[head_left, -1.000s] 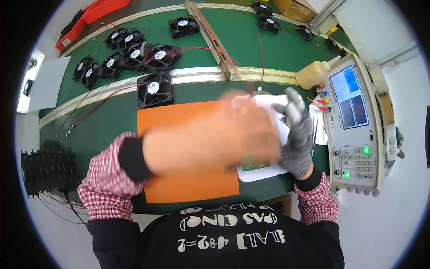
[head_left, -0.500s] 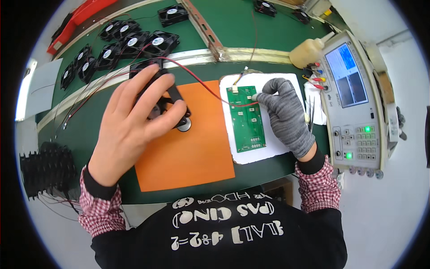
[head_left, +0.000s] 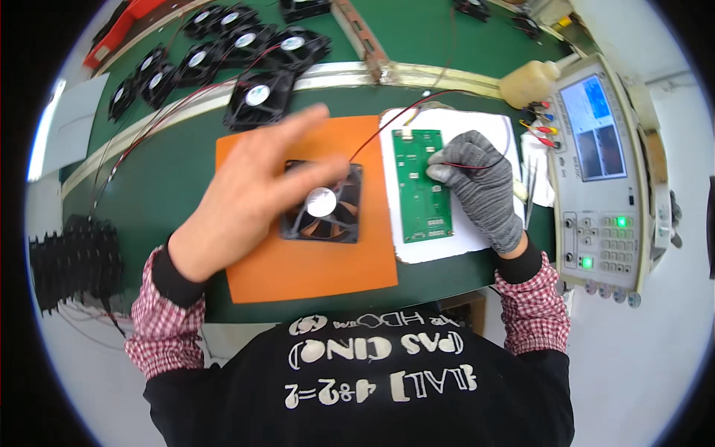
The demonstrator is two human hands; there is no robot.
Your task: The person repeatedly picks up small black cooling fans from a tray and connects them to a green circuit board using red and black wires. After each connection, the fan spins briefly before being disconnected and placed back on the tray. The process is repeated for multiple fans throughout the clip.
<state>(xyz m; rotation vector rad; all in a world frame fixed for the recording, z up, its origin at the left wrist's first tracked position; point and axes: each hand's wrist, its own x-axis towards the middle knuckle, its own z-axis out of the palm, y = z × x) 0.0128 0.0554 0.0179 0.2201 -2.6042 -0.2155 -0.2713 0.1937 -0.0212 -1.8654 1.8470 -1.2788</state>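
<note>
A black cooling fan point(head_left: 322, 201) with a white round hub label lies flat on an orange mat point(head_left: 313, 272). My bare left hand point(head_left: 257, 190), slightly blurred, is over its upper left side with fingers spread, holding nothing. My right hand point(head_left: 480, 179), in a grey knit glove, pinches the fan's thin red and black wire point(head_left: 387, 121) between thumb and forefinger. The pinch is above the right edge of a green circuit board point(head_left: 423, 197), where the wire's end is hidden. A white connector point(head_left: 407, 134) sits at the board's top, and the board rests on a white pad point(head_left: 454, 249).
Several black fans point(head_left: 246, 43) with trailing wires lie at the back left; one more fan point(head_left: 258, 97) is just beyond the mat. A test instrument with a screen point(head_left: 594, 127) stands at the right, beside coloured clips point(head_left: 547, 135), tweezers and a yellowish bottle point(head_left: 527, 83).
The fan, tilted in my left hand before, now lies flat on the mat, and that hand has opened off it. My right hand keeps its pinch. The whole view has shifted slightly.
</note>
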